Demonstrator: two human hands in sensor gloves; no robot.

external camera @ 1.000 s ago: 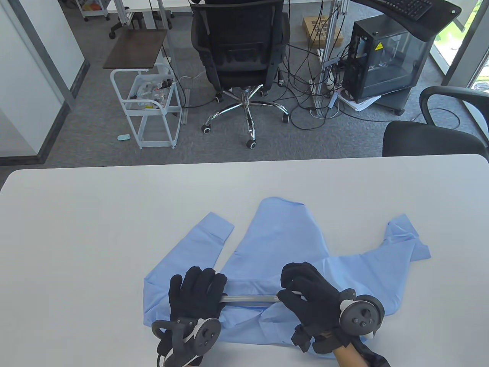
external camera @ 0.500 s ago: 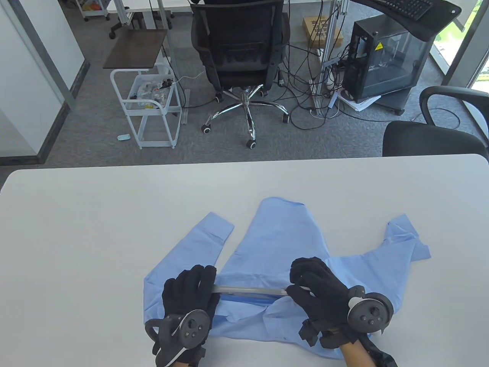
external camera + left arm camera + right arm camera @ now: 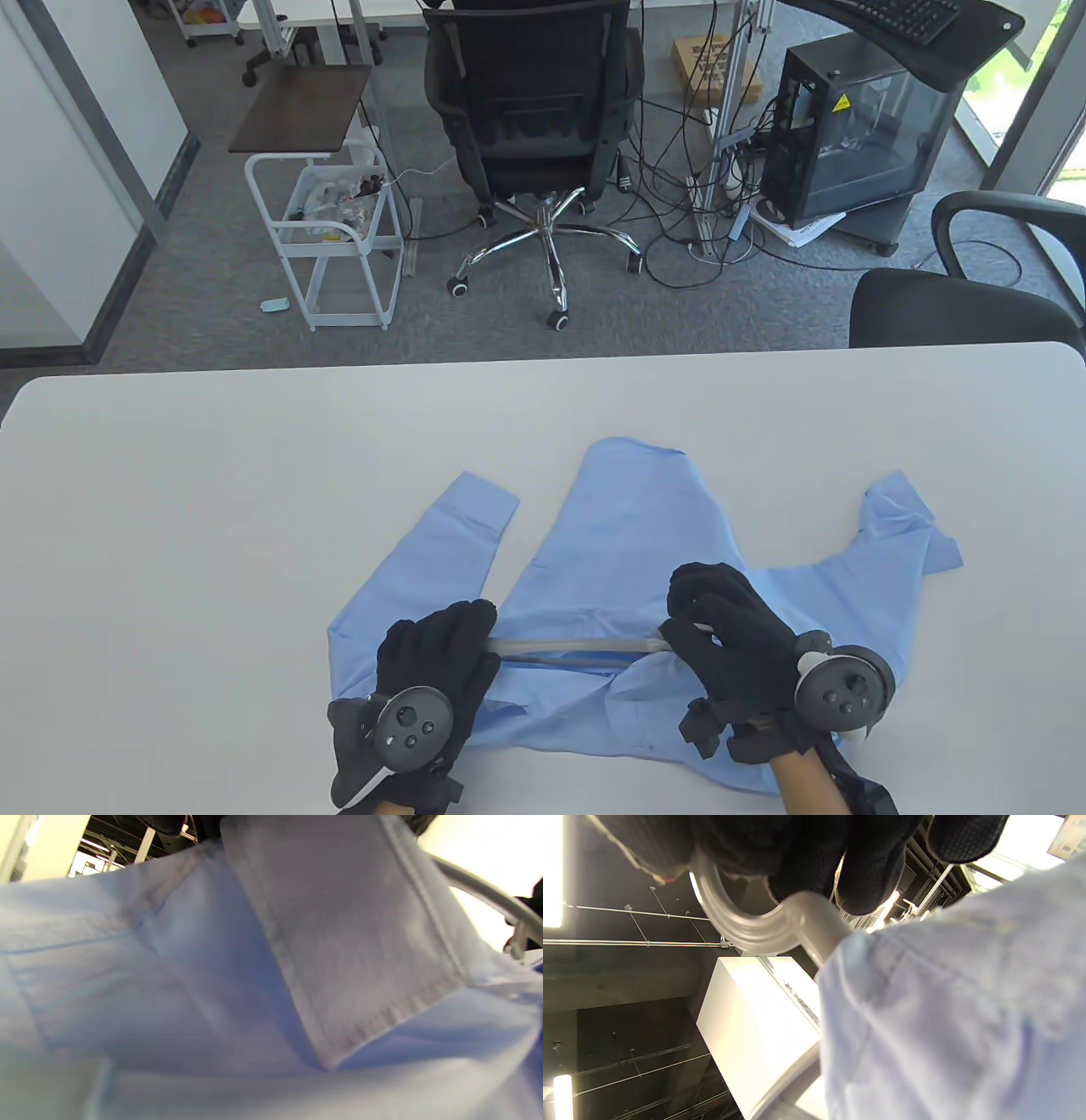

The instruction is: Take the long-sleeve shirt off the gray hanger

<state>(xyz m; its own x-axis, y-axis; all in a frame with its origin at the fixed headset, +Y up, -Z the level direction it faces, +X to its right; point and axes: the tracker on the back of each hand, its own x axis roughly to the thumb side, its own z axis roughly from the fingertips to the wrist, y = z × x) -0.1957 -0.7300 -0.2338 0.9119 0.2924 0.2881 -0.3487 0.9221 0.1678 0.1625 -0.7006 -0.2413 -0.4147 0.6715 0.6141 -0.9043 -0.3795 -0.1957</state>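
Note:
A light blue long-sleeve shirt (image 3: 628,535) lies spread on the white table (image 3: 254,475) near its front edge, collar toward me. A gray hanger (image 3: 577,649) shows as a bar across the collar opening, between my hands. My right hand (image 3: 721,645) grips the hanger's right end; the right wrist view shows its fingers (image 3: 865,866) curled round the gray curved hanger (image 3: 780,921) above shirt cloth (image 3: 958,1005). My left hand (image 3: 441,649) rests on the shirt at the hanger's left end. The left wrist view shows the collar (image 3: 348,942) close up and a piece of hanger (image 3: 479,895).
Beyond the table's far edge stand a black office chair (image 3: 534,110), a white wire cart (image 3: 331,238), a computer tower (image 3: 857,127) and a second chair (image 3: 959,297) at the right. Bare table lies to the left, right and far side of the shirt.
Both hands and the hanger have shifted to the right, and the shirt has slid slightly with them. More of the hanger bar shows between the hands.

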